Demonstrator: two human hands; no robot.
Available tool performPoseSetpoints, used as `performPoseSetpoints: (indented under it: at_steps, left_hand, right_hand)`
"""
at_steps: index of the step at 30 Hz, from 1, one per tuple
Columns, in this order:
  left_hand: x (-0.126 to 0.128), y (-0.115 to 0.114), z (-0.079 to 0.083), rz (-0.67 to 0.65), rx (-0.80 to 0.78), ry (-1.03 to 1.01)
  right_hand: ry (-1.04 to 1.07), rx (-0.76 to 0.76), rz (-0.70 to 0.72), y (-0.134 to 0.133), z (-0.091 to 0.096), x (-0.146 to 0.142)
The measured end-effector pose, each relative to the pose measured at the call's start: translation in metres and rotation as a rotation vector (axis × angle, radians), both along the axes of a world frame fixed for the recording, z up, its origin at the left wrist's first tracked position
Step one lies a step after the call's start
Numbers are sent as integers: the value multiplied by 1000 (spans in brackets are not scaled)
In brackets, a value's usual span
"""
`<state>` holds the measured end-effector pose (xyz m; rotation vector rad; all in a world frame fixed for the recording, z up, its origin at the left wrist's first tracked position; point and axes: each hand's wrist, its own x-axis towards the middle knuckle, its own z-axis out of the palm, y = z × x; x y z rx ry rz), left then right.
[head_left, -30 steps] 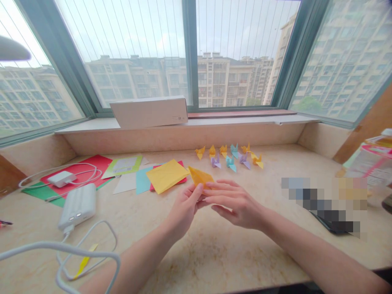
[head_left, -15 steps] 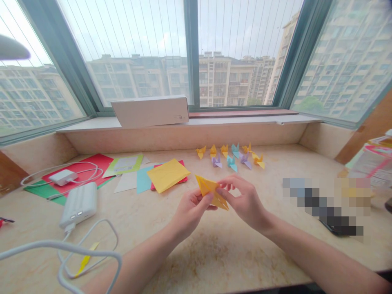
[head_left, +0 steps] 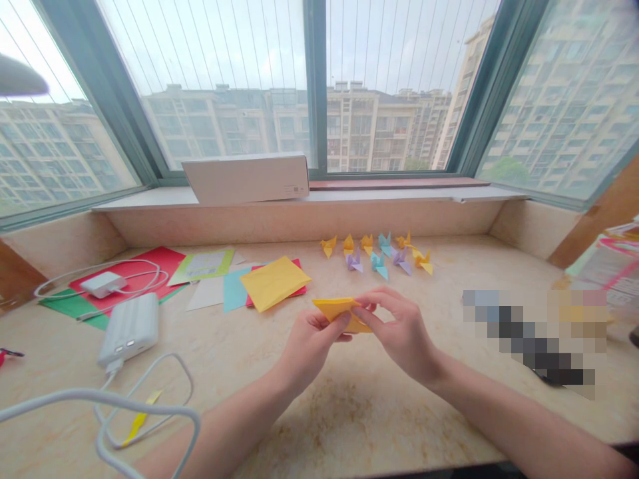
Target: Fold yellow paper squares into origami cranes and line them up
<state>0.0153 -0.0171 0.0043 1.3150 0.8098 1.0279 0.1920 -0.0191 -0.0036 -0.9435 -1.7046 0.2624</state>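
Note:
A partly folded piece of orange-yellow paper hangs in the air over the stone counter, held between both hands. My left hand pinches its near left edge with thumb and fingers closed. My right hand pinches its right side, fingers curled over the fold. Just behind lies a stack of yellow square sheets on top of blue, white and red sheets. Several small folded paper cranes in orange, purple and blue stand in a cluster further back.
At the left sit a white power bank with a looping white cable, and a white charger on red and green paper. A white box stands on the window sill. At the right are a blurred patch and a plastic container.
My right hand went from lying flat over the paper to pinching it. The orange-yellow paper was turned and lowered slightly, and now lies flatter between both hands.

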Motion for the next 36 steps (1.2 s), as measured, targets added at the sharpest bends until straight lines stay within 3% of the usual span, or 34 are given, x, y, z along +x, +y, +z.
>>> performPoseSetpoints:
  at_steps: [10,25,36]
  left_hand:
    - [1,-3,-2,37,-105,-124]
    - [1,-1,-4,23,-123,-179]
    - [2,-2,-3,27,-123,-248]
  right_hand:
    - [-200,240,56,1,-3,4]
    - [-336,188,156,-3,8,8]
    - [-233,169,75,0,2,5]
